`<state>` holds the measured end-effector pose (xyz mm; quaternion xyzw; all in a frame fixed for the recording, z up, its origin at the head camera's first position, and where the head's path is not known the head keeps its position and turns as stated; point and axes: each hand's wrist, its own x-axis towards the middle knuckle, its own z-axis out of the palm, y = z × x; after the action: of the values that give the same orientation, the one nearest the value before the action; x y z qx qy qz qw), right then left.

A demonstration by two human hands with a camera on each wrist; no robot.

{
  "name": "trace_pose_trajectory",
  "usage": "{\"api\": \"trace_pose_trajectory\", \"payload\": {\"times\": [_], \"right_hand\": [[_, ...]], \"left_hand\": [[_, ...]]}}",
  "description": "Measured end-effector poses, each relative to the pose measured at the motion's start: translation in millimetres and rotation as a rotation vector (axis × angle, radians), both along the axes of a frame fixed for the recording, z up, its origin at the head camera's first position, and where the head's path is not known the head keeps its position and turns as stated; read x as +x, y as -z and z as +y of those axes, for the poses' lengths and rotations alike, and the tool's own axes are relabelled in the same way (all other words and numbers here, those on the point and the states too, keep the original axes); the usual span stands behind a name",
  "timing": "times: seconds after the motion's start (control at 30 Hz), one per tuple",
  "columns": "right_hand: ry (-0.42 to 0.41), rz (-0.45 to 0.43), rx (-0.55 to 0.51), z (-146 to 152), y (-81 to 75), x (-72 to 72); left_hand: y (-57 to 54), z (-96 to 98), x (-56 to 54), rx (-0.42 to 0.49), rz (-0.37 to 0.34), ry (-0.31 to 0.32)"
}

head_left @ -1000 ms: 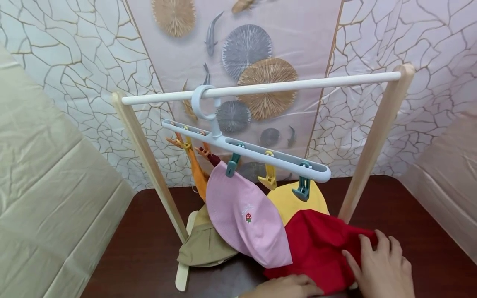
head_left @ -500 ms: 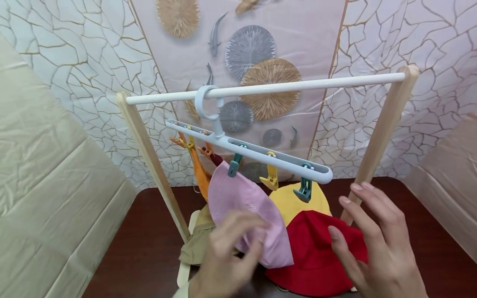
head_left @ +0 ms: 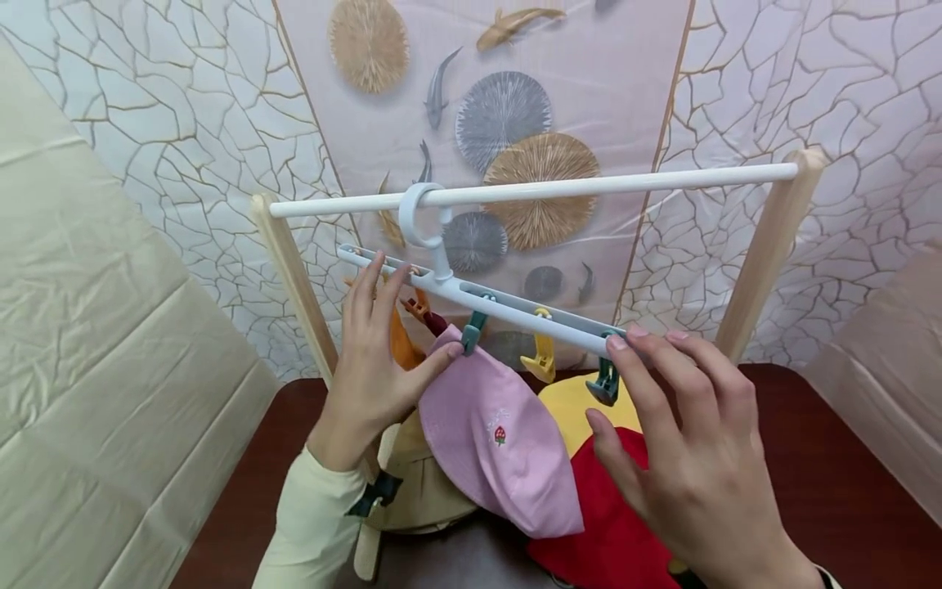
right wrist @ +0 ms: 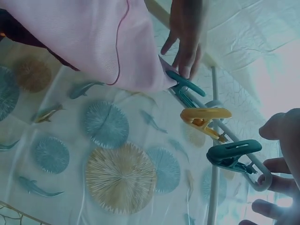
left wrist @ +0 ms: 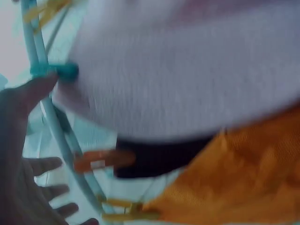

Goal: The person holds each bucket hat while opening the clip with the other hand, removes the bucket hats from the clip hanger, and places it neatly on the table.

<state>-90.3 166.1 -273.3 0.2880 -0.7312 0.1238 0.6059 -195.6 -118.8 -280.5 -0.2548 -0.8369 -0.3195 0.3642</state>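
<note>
While spreading the left hand (head_left: 371,368) beside the pale blue hanger (head_left: 526,316), lay its thumb against the green clip (head_left: 472,331), leaving the other fingers loose and splayed along the hanger. Hold the right hand (head_left: 699,433) slack and unclosed at the opposite end, with the thumb well apart and the fingertips at the rim; cannot tell whether pressing on it. See the pink hat (head_left: 471,433) hanging tilted by its upper edge from that green clip, with a small embroidered strawberry (head_left: 500,435) on it. Find next along a yellow clip (head_left: 543,361) and a second green clip (head_left: 605,382). Note, near the left hand, an orange clip (head_left: 416,307) on dark red cloth (head_left: 436,325), then orange cloth (head_left: 401,342). Trace the hanger's hook round a white rail (head_left: 625,185) between wooden posts (head_left: 769,254). Spot below, over the dark bench (head_left: 832,466), a khaki hat (head_left: 412,474) at left, a red hat (head_left: 614,523) partly behind the right hand, and a yellow hat (head_left: 581,409) behind the red one.
</note>
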Motion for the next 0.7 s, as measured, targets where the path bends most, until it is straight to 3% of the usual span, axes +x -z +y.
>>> {"api": "trace_pose_trajectory", "payload": {"times": [0.13, 0.23, 0.5, 0.6, 0.7], "right_hand": [[0.025, -0.028, -0.034, 4, 2.1, -4.5], [0.045, -0.096, -0.05, 9, 1.5, -8.5], [0.067, -0.318, -0.069, 23, -1.2, -29.6], [0.087, -0.253, -0.072, 17, 6.5, -37.5], [0.066, -0.134, -0.041, -3, 23.3, -34.6]], "left_hand": [[-4.7, -8.5, -12.4, -0.177, 0.03, -0.037], [-5.0, -7.0, -15.6, -0.275, 0.072, -0.071], [-3.9, 8.2, -18.5, -0.297, 0.177, -0.152], [-1.7, 13.6, -17.3, -0.316, 0.205, -0.167], [2.4, 18.4, -15.7, -0.331, 0.232, -0.168]]}}
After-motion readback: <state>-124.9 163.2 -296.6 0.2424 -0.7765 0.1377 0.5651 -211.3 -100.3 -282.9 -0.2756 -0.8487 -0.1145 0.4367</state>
